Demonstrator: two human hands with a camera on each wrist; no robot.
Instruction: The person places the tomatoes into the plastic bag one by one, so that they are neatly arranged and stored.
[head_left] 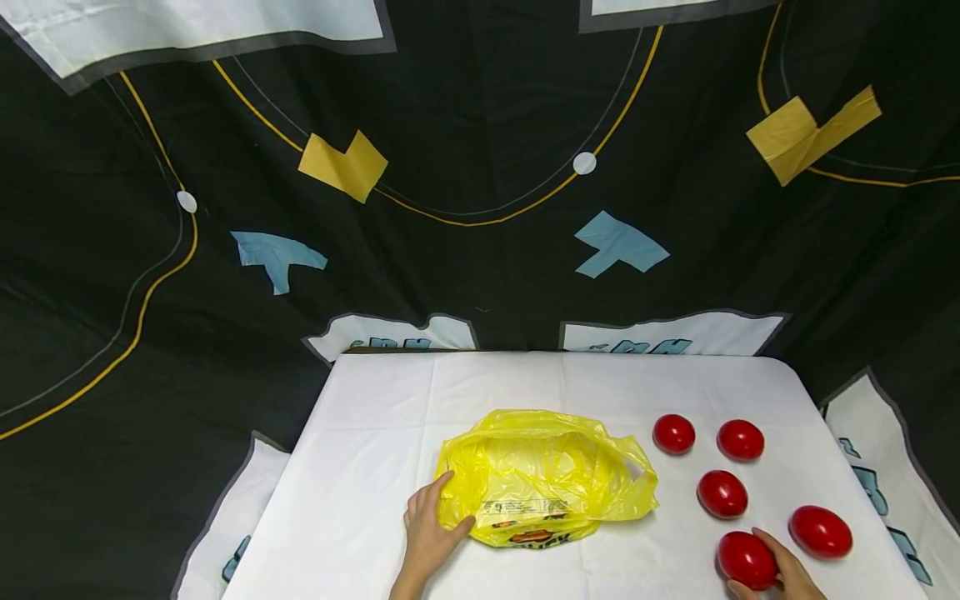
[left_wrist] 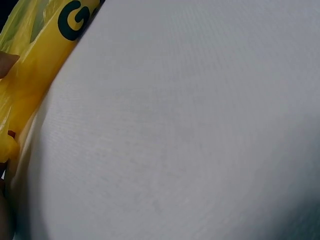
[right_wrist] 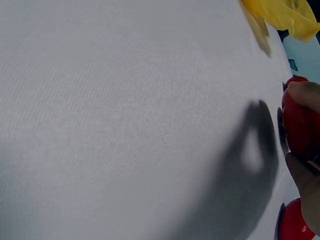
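Observation:
A crinkled yellow plastic bag [head_left: 532,475] with dark print lies on the white table, its mouth partly spread toward the far side. My left hand [head_left: 433,529] grips the bag's left edge between thumb and fingers. In the left wrist view the bag [left_wrist: 42,70] fills the upper left corner, with a fingertip on it. At the front right, my right hand [head_left: 787,571] holds a glossy red oval ball [head_left: 747,560], fingers on its right side and thumb at the near side. The right wrist view shows this red ball [right_wrist: 298,125] between thumb and finger, beside its shadow.
More glossy red balls lie on the right of the table: one nearest the bag [head_left: 673,434], one behind right [head_left: 741,440], one in the middle [head_left: 722,494] and a larger one [head_left: 821,532] by the right edge. A black patterned cloth [head_left: 480,275] hangs behind the table [head_left: 375,417].

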